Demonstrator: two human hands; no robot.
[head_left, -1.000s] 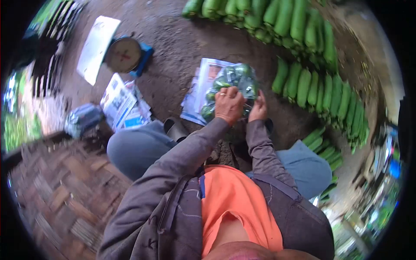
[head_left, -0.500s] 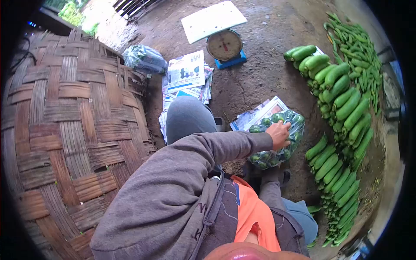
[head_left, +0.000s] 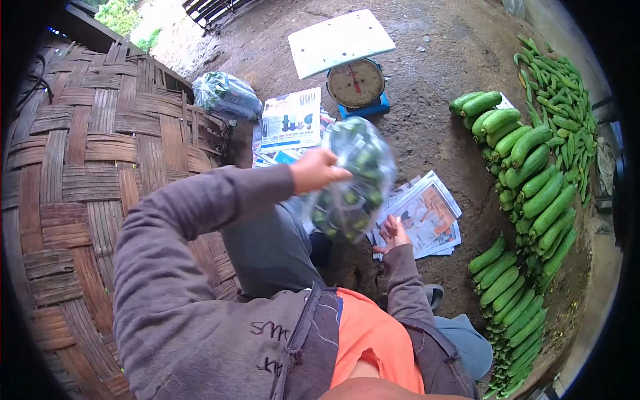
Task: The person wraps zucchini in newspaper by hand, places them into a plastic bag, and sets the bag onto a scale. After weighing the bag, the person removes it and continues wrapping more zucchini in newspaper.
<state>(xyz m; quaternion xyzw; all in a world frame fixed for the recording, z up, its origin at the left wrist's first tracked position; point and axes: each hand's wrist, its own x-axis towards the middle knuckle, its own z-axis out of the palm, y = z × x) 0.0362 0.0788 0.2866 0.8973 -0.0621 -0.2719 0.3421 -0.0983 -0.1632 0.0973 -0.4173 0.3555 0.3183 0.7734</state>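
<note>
My left hand (head_left: 321,172) grips the side of a clear plastic bag (head_left: 357,177) full of green vegetables, fingers closed on the plastic. The bag is slightly blurred and held up in front of my knees, overlapping the newspapers behind it. My right hand (head_left: 395,235) is open, its fingers apart, just below and right of the bag. Behind that hand a fanned pile of newspaper sheets (head_left: 430,213) lies on the ground. Another newspaper stack (head_left: 291,120) lies left of the bag. Beyond the bag stands a blue dial scale (head_left: 357,83) with a white board (head_left: 341,41) near it.
Rows of long green gourds (head_left: 533,180) line the ground on the right, with a heap of slender green pods (head_left: 563,100) behind them. A second filled plastic bag (head_left: 227,95) stands at the back left. A woven bamboo panel (head_left: 87,220) takes up the left side.
My left hand has moved left and up, taking the bag off the spot by the right-hand newspapers. My right hand has come into view, and more of those newspapers shows.
</note>
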